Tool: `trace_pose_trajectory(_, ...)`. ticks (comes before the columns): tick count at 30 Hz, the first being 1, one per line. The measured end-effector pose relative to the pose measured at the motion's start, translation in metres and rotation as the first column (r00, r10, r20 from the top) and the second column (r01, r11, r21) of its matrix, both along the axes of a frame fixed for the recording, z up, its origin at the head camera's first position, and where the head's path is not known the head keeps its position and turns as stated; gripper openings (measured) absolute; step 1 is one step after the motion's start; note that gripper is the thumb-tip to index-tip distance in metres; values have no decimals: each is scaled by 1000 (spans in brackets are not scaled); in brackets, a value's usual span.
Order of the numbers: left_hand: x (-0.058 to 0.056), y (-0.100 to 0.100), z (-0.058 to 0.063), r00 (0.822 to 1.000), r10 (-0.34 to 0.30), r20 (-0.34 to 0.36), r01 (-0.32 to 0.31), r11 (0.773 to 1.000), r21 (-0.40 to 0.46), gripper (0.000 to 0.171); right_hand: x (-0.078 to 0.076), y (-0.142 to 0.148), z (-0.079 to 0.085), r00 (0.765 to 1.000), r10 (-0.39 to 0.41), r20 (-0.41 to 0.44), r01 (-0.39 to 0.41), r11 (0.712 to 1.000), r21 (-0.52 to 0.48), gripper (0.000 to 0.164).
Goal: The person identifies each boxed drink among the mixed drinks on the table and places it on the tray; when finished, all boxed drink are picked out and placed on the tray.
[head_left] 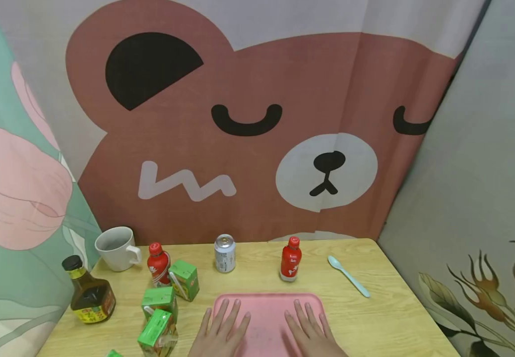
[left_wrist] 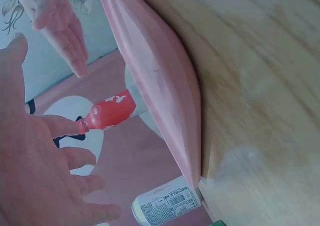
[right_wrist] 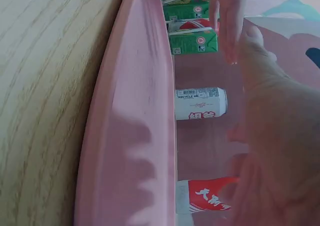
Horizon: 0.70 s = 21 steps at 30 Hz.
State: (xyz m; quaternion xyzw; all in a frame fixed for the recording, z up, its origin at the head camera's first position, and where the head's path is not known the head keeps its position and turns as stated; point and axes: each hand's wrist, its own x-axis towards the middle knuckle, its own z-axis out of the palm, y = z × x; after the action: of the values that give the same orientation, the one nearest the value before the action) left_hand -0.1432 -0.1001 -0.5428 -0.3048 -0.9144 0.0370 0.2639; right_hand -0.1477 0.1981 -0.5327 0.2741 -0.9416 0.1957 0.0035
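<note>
Both hands are held over a pink tray (head_left: 266,317) at the near side of the table, fingers spread and pointing away. My left hand (head_left: 222,333) is above the tray's left edge, and my right hand (head_left: 313,331) above its right part. Neither holds anything. The wrist views show the left palm (left_wrist: 40,156) and the right hand (right_wrist: 280,136) raised apart from the tray. Behind the tray stand a silver-white can (head_left: 225,255) and a red bottle (head_left: 290,260), both upright. A pale blue spoon (head_left: 349,276) lies to the right.
On the left are several green drink cartons (head_left: 185,280), another red bottle (head_left: 158,265), a white mug (head_left: 116,249) and a dark sauce bottle (head_left: 91,292) with a black cap. A curtain with a bear print (head_left: 257,163) hangs behind the wooden table (head_left: 391,317).
</note>
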Motion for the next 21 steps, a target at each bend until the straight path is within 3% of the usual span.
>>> trace_pose_trajectory(2, 1, 0, 2, 1000, 7, -4, -7, 1000, 1, 81, -2, 1, 7, 993, 44, 106, -29, 989, -143, 82)
trace_pose_trajectory(4, 3, -1, 5, 1000, 18, 0, -17, 1000, 4, 82, -5, 3, 15, 967, 93, 238, -10, 944, -330, 69)
trace_pose_trajectory(7, 5, -3, 13, 999, 30, 16, -30, 1000, 11, 85, -9, 5, 26, 886, 175, 430, 130, 796, -591, 58)
trace_pose_trajectory(9, 7, -5, 18, 999, 30, 33, -31, 998, 50, 84, -14, 8, 30, 834, 199, 514, 250, 696, -674, 54)
trace_pose_trajectory(12, 7, -11, 27, 999, -1, 37, -5, 986, 165, 78, -22, 18, 33, 757, 206, 620, 425, 566, -707, 57)
trace_pose_trajectory(15, 7, -21, 36, 999, -38, -3, 37, 947, 318, 66, -29, 35, 33, 668, 227, 709, 563, 468, -681, 59)
trace_pose_trajectory(18, 8, -35, 47, 999, -31, -22, 37, 903, 428, 59, -34, 57, 26, 570, 342, 747, 648, 372, -665, 48)
trace_pose_trajectory(21, 12, -50, 57, 999, 36, 6, -34, 868, 495, 55, -38, 79, 17, 464, 483, 743, 708, 302, -638, 34)
